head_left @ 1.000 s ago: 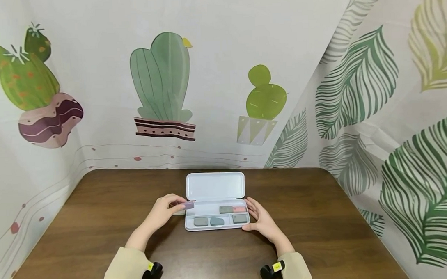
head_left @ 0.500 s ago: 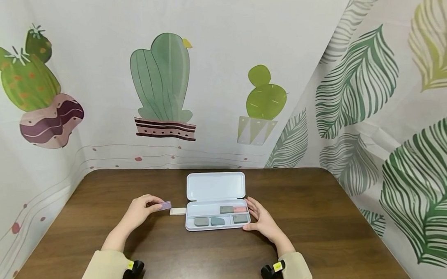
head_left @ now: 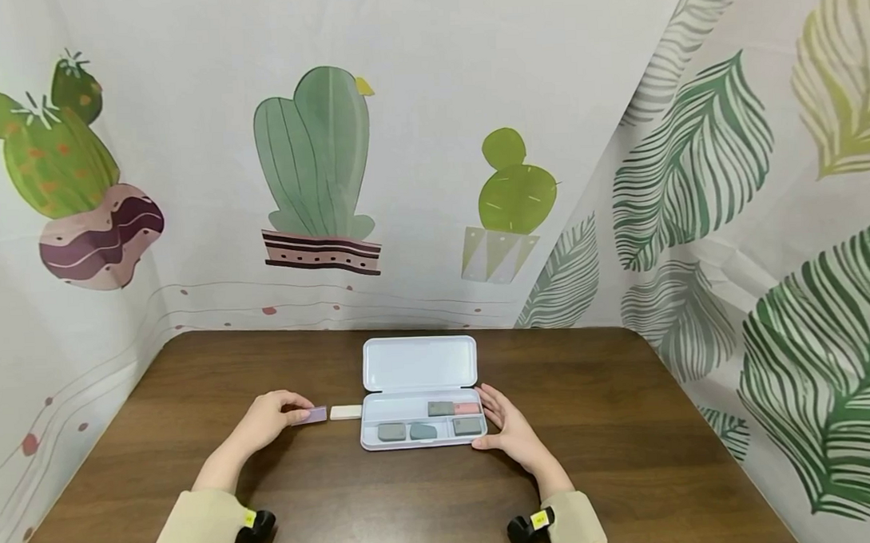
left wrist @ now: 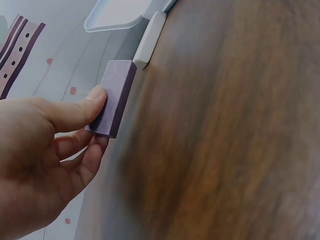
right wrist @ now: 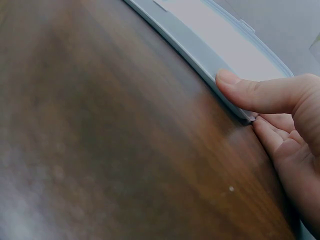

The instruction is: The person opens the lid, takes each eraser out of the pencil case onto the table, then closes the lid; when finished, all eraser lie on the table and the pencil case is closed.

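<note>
My left hand (head_left: 269,421) pinches a purple eraser (head_left: 313,415), a small rectangular block, between thumb and fingers, low over the table at the left. In the left wrist view the purple eraser (left wrist: 115,95) points toward a white eraser (left wrist: 150,40). That white eraser (head_left: 346,412) lies in line with it, against the left end of a pale pencil case (head_left: 396,405) with its lid raised. At the case's right end my right hand (head_left: 510,425) holds the corner, thumb at the front and fingers along the side, as the right wrist view shows on the case edge (right wrist: 200,75).
Inside the case, a grey eraser (head_left: 440,408) and a pink eraser (head_left: 467,408) sit in the back compartment. Several grey and teal erasers (head_left: 422,431) lie along the front. The case's lid (head_left: 420,363) leans back toward a patterned cloth wall (head_left: 432,184).
My left hand has carried the purple eraser from the case's left edge leftward, then lowered it beside the white eraser, which was partly hidden before. The right hand stays at the case.
</note>
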A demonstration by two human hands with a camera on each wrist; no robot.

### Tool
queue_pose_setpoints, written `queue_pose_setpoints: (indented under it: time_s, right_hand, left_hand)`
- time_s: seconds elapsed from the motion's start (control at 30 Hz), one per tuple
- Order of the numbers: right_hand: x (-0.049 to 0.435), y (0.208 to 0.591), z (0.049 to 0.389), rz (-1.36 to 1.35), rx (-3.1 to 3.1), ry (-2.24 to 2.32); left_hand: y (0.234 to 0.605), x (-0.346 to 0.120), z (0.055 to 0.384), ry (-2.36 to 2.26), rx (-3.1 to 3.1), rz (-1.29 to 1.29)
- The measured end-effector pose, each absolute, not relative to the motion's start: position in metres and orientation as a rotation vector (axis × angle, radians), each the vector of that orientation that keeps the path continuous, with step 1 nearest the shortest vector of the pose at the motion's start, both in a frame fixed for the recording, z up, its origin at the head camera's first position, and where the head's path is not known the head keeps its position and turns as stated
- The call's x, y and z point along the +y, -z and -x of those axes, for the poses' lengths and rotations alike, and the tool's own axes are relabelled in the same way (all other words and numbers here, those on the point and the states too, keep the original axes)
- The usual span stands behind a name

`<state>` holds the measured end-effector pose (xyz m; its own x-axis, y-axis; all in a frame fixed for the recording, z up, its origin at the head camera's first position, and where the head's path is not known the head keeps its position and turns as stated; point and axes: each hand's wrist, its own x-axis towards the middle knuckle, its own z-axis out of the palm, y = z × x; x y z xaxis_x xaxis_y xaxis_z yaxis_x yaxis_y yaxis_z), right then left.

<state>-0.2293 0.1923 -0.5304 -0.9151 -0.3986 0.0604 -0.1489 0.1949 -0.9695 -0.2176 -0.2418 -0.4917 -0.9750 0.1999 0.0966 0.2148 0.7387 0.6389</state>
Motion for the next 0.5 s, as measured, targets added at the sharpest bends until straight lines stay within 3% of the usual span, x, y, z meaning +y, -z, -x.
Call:
queue_pose_setpoints:
  time_s: [0.5]
  right_hand:
    - [0.1926,0.5313,0.2289,0.537,2.297,1.798]
  left_hand:
    - [0.4979,-0.2341,0.2206,1.004,-2.897,0.312]
